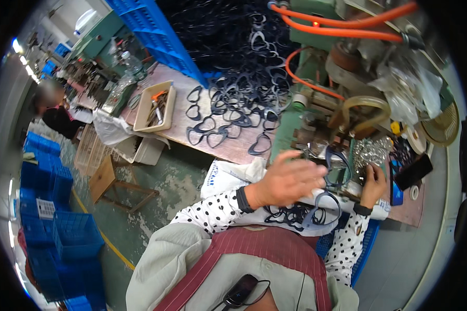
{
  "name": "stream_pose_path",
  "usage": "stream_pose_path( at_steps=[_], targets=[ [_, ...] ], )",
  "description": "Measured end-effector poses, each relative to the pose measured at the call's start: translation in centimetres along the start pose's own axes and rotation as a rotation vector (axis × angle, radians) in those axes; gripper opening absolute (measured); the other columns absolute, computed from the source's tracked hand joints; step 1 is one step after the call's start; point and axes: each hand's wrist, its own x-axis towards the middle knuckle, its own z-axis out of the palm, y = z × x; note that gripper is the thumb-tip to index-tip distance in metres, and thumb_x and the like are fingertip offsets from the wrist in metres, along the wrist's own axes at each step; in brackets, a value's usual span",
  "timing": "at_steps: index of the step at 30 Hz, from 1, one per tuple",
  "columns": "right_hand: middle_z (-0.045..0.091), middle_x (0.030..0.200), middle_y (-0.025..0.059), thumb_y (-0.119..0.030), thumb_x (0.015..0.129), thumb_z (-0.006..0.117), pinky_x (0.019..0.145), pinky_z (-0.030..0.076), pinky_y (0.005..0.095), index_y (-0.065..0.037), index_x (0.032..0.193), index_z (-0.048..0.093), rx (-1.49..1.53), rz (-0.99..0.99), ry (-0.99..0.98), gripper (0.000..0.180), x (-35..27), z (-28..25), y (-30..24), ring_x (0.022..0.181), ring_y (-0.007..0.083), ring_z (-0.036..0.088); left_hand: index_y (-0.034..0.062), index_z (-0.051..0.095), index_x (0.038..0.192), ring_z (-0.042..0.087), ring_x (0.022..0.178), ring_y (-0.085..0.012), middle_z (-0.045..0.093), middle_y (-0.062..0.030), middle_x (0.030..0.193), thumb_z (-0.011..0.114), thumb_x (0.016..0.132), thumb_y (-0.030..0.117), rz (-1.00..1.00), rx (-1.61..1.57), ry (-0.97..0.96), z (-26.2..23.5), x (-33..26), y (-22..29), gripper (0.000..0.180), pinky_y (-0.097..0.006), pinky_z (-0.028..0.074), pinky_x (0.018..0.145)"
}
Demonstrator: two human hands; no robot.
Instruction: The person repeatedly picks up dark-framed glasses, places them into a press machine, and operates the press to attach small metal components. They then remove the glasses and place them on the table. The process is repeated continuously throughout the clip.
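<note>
A beige tray (155,106) of small tools lies on the wooden tabletop (181,124) at ten o'clock. Dark heart-shaped frames (228,111) spread from it toward twelve o'clock. The left hand (288,179) hovers released, fingers spread, just beside one heart-shaped frame (337,166) standing at the machine (342,103). It seems wise to seat that piece squarely before letting it go, with the fingers clear of the working parts. More frames (301,215) lie heaped in the lap. At three o'clock the right hand (373,181) touches a pile of small silvery parts (371,150). Whether it pinches one I cannot tell; its fingertips are hidden. Motion blur softens the left hand, and the machine's clamp is hard to make out.
</note>
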Motion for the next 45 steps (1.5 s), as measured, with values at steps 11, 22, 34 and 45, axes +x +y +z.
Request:
stream_pose_path(
  at_steps=[11, 22, 34, 45],
  targets=[
    [0.067, 0.087, 0.0087, -0.013, 0.090, 0.066, 0.065, 0.052, 0.0292, -0.001, 0.097, 0.065, 0.007, 0.061, 0.003, 0.014, 0.1, 0.2, 1.3, 0.074, 0.0160, 0.066, 0.0141, 0.071, 0.093, 0.052, 0.110, -0.0327, 0.059, -0.0093, 0.118, 0.063, 0.073, 0.003, -1.002, 0.916, -0.297, -12.8, -13.6, -15.5, 0.025, -0.046, 0.044, 0.087],
    [0.067, 0.084, 0.0066, -0.005, 0.089, 0.063, 0.065, 0.049, 0.0231, 0.000, 0.096, 0.066, 0.238, 0.203, -0.032, 0.009, -0.3, 0.2, -1.7, 0.073, 0.0104, 0.064, 0.0083, 0.065, 0.088, 0.055, 0.112, -0.0272, 0.062, -0.0111, 0.119, 0.074, 0.074, 0.005, -0.861, 0.133, 0.048, -12.7, -11.3, -17.7, 0.017, -0.037, 0.040, 0.097],
    [0.063, 0.085, 0.0005, 0.001, 0.080, 0.068, 0.065, 0.044, 0.0196, -0.001, 0.092, 0.071, 0.603, 0.016, -0.338, 0.012, -2.0, -0.6, -16.7, 0.070, 0.0044, 0.054, 0.0067, 0.067, 0.097, 0.056, 0.102, -0.0323, 0.063, -0.0111, 0.109, 0.070, 0.083, 0.022, -0.615, 0.611, -0.047, -7.5, -9.9, -24.5, 0.021, -0.039, 0.044, 0.086],
    [0.070, 0.093, 0.0135, -0.002, 0.069, 0.072, 0.078, 0.050, 0.0303, 0.005, 0.110, 0.051, 0.429, -0.083, -0.356, 0.046, -1.0, 2.0, -19.3, 0.082, 0.0202, 0.067, 0.0014, 0.060, 0.093, 0.063, 0.075, -0.0329, 0.065, -0.0183, 0.084, 0.057, 0.096, 0.022, -0.795, 0.601, 0.117, -9.4, -3.6, -20.5, 0.021, -0.038, 0.048, 0.065]
  ],
)
